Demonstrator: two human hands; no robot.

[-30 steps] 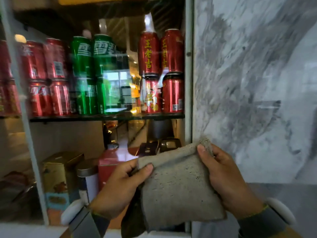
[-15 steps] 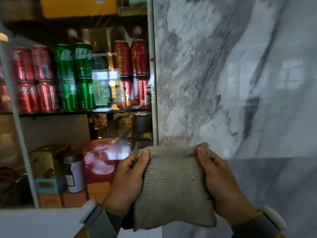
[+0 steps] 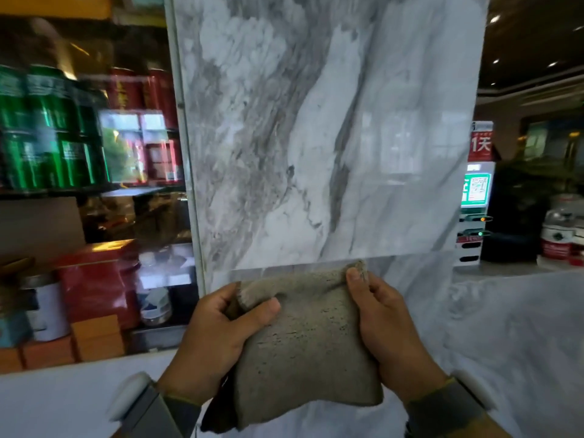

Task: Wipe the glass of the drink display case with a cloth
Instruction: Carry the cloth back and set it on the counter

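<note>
A folded grey-brown cloth (image 3: 303,346) hangs between my two hands at the bottom centre. My left hand (image 3: 211,339) grips its left edge with the thumb on the front. Gripping the right edge is my right hand (image 3: 388,336), its thumb near the top corner. The glass front of the drink display case (image 3: 94,153) fills the left side, with green cans (image 3: 47,131) and red cans (image 3: 142,96) stacked on a shelf behind it. The cloth is held off the glass, in front of the marble.
A grey-veined marble panel (image 3: 316,137) stands right of the case's metal frame (image 3: 189,184). Red boxes (image 3: 98,279), tins and a jar sit on the lower shelf. A white counter (image 3: 63,399) runs below. At far right stand a kiosk (image 3: 477,191) and water bottles (image 3: 559,235).
My view has swung to the right, so the case slid left and the marble panel now fills the middle. Both hands kept hold of the cloth; the left thumb moved further onto it.
</note>
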